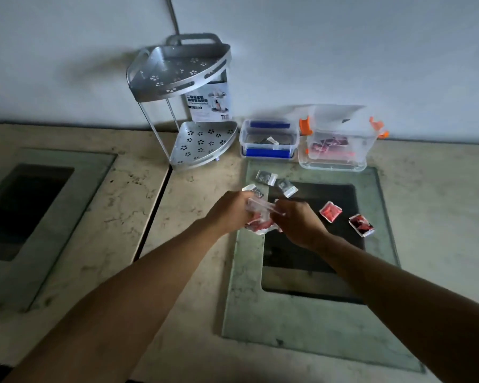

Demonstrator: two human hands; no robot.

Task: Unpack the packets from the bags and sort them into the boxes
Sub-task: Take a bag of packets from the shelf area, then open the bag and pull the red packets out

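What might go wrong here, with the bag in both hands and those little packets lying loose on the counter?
Both the left hand and the right hand grip one clear bag of red packets; a hard tug might scatter them. Grey packets and red packets lie loose close together, so one could land in the wrong box: the blue-clip box holds grey ones, the orange-clip box red. The dim light makes that likelier.
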